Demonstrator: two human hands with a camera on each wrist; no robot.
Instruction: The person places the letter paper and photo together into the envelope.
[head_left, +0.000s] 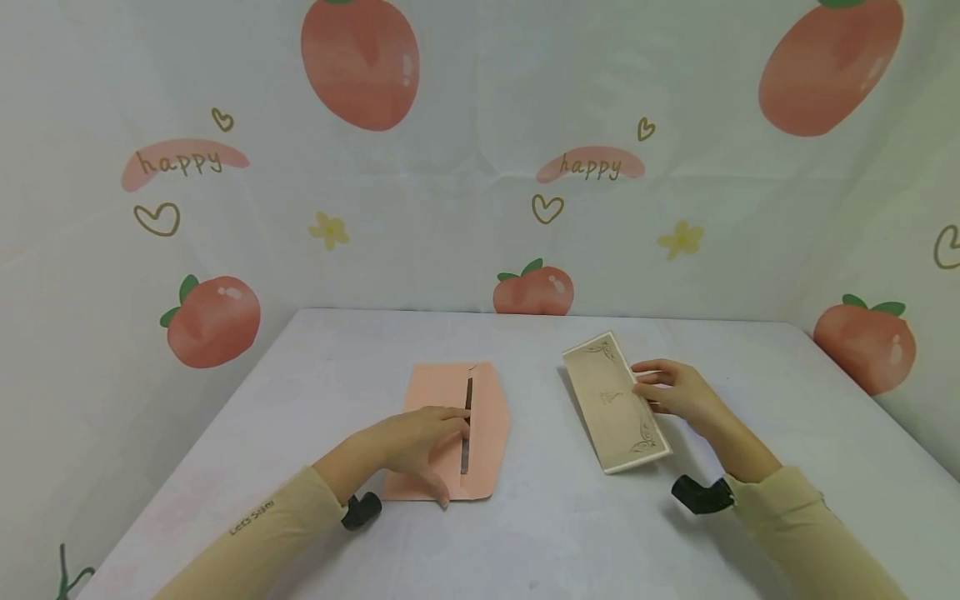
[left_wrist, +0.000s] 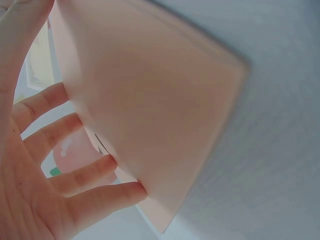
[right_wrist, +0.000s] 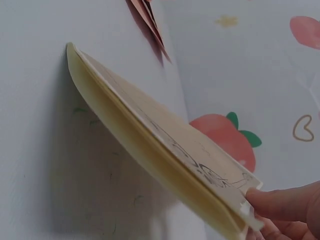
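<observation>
Resting on the peach envelope (head_left: 487, 433), the left hand (head_left: 411, 437) reaches its extended fingers to the dark slot (head_left: 465, 458) in the head view, probably steadying it on the worktop (head_left: 540, 533); well apart, the right hand (head_left: 681, 393) pinches the beige card (head_left: 615, 408) by one edge, leaving its print uncovered. Left wrist: fingertips (left_wrist: 135, 191) touch the envelope. Right wrist: the card tilts, gripped one-sidedly.

Card print (head_left: 611, 397) is illegibly small; right wrist view crops the envelope (right_wrist: 148, 25).
</observation>
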